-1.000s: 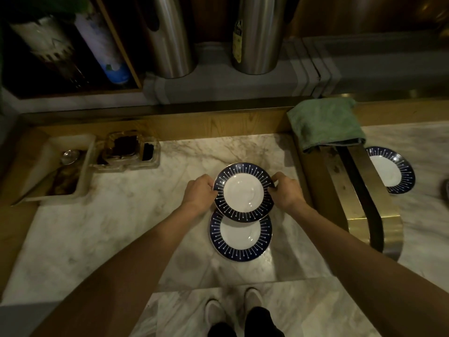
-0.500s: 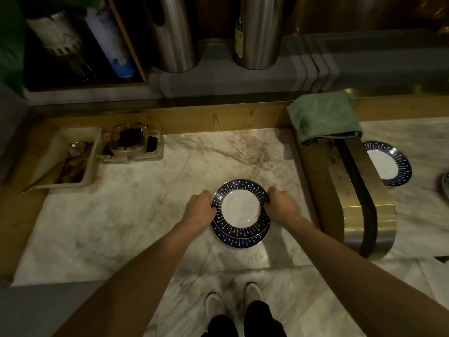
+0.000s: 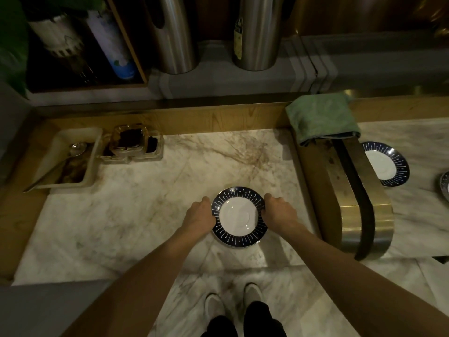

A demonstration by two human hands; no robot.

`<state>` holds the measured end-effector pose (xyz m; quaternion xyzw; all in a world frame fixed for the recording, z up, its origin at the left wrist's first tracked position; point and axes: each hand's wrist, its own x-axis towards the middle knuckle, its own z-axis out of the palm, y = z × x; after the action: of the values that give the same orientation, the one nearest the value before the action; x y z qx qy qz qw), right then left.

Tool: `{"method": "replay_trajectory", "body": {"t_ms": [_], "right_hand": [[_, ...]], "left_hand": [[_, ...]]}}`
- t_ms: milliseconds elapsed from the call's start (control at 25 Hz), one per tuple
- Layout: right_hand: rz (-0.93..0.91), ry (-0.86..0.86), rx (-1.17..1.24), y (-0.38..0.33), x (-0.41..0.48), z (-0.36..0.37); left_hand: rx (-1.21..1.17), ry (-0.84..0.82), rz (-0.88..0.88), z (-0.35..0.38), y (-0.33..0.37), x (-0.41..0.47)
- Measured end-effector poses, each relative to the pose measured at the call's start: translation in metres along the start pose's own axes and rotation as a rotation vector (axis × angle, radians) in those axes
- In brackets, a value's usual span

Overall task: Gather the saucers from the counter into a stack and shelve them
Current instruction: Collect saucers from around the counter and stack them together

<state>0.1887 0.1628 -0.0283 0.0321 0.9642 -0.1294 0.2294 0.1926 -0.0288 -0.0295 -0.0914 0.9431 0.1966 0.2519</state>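
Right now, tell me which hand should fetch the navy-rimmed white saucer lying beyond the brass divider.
Right. The loose navy-rimmed white saucer lies to the right, past the brass divider, and the right hand is on that side. The left hand would have to cross over the saucer stack both hands now hold.

Colours and patterns, marble counter [image 3: 145,215]

Saucers [image 3: 239,216]: white centre, navy rim with white radial pin-lines. Counter: cream, brown-veined. Cloth [image 3: 320,117]: green. Divider band [image 3: 359,207]: brass with black stripe.
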Motion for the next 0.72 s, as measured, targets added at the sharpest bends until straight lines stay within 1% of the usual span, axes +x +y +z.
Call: {"method": "replay_trajectory", "body": {"t_ms": [120, 280, 440, 560, 720], "right_hand": [[-0.017, 0.001, -0.062, -0.002, -0.002, -0.005], [-0.066, -0.027, -0.166, -0.007, 0.0, -0.029], [-0.101, -0.052, -0.153, -0.016, 0.001, -0.069], [-0.1, 0.015, -0.149, -0.02, -0.006, -0.098], [-0.057, 0.122, -0.189, -0.022, -0.023, -0.13]], "left_hand": [[0.043, -0.012, 0.009, -0.003, 0.0, -0.002], [0.21, 0.008, 0.034, -0.026, 0.006, 0.0], [0.287, 0.058, 0.133, -0.063, 0.023, 0.004], [0.331, 0.112, 0.206, -0.091, 0.039, 0.003], [0.363, 0.181, 0.332, -0.117, 0.063, -0.003]]}}
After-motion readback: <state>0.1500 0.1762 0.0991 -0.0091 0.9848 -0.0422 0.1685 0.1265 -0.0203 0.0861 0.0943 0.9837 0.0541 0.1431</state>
